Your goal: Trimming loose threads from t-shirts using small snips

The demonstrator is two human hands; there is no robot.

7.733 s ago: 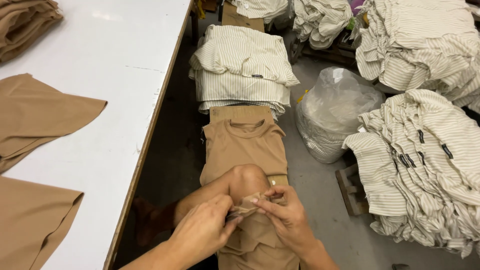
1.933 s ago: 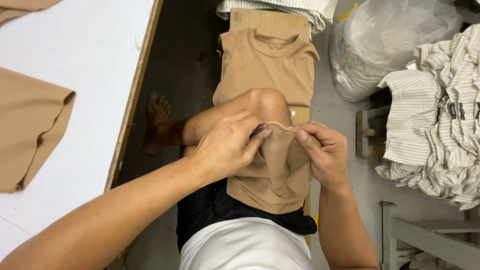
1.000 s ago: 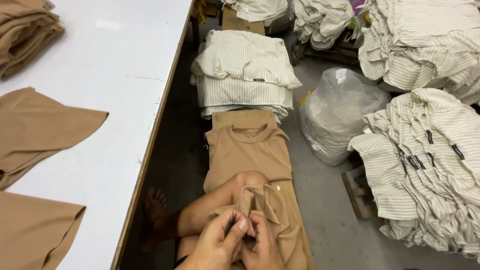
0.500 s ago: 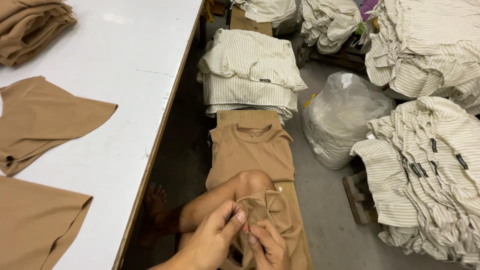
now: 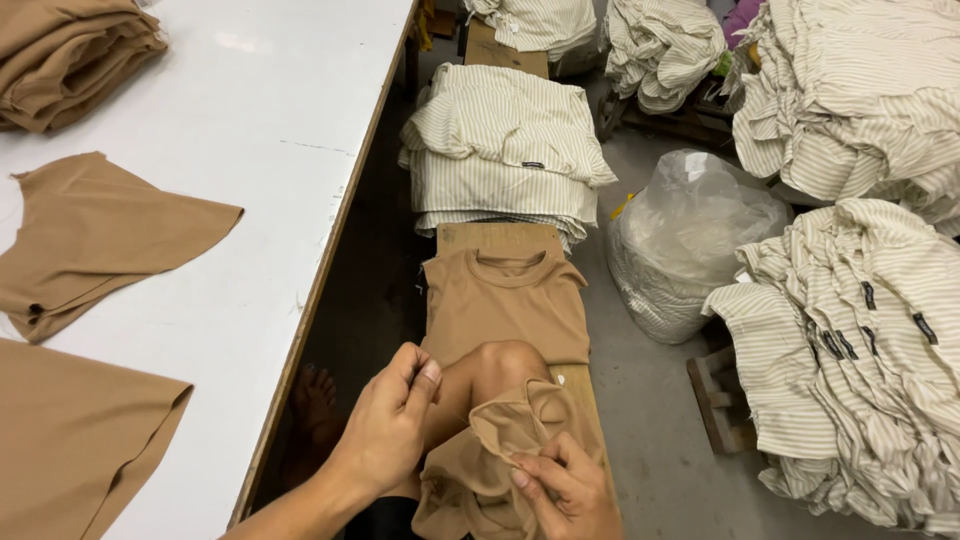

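A white table [image 5: 250, 150] fills the left of the view, bearing tan fabric pieces [image 5: 100, 230] and a folded tan stack [image 5: 70, 50] at its far corner. Right of the table, striped shirts [image 5: 860, 330] lie heaped beside a plastic bag [image 5: 690, 240], with a neat striped pile [image 5: 505, 150] at the far end of a wooden bench [image 5: 500, 238]. One tan shirt [image 5: 505, 305] already lies flat on the bench; judging by the heaps, much remains. Nearer, over the knee, a bunched tan garment [image 5: 495, 460] is pinched closed in the right hand [image 5: 560, 490]. The left hand [image 5: 390, 430] hovers beside it, fingers curled, gripping nothing visible.
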